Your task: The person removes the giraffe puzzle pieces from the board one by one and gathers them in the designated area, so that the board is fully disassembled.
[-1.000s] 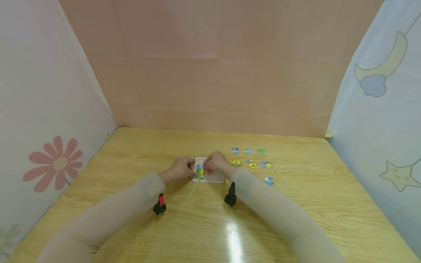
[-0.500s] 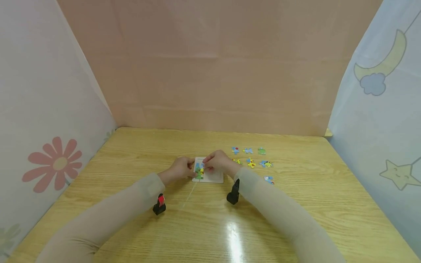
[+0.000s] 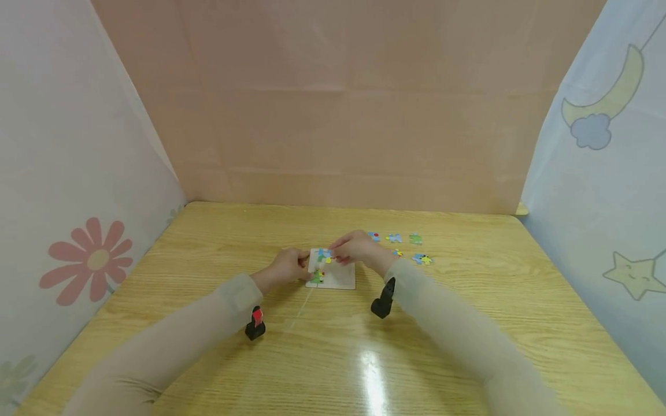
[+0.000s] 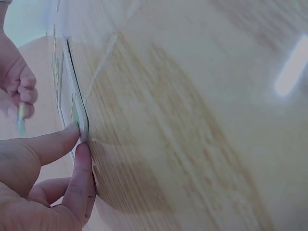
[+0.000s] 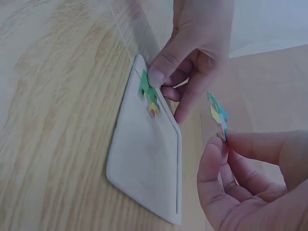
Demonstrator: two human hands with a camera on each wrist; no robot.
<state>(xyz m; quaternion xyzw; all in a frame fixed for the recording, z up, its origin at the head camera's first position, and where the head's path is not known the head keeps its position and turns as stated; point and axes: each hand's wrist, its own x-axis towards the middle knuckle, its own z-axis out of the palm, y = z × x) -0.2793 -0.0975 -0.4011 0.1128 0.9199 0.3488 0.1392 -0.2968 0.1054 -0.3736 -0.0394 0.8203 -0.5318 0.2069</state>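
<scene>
A white puzzle tray (image 3: 340, 278) lies on the table, its raised frame also plain in the right wrist view. My left hand (image 3: 288, 266) pinches the tray's left edge, thumb on top and fingers against the side. Beside that thumb, a green puzzle piece (image 5: 146, 87) with a yellow and red end sits inside the frame. Above the tray my right hand (image 3: 358, 247) pinches a blue, green and yellow puzzle piece (image 5: 218, 115) between thumb and fingers, apart from the tray. Whether this is one piece or two joined cannot be told.
Several loose puzzle pieces lie to the right, among them a green one (image 3: 415, 238), a blue one (image 3: 394, 238) and a blue and yellow one (image 3: 422, 259). My right forearm hides part of that area. A brown backdrop (image 3: 343, 144) stands behind the wooden table (image 3: 218, 231).
My right hand has lifted the blue, green and yellow puzzle piece off the tray and moved slightly right and away from me. My left hand stays at the tray's edge.
</scene>
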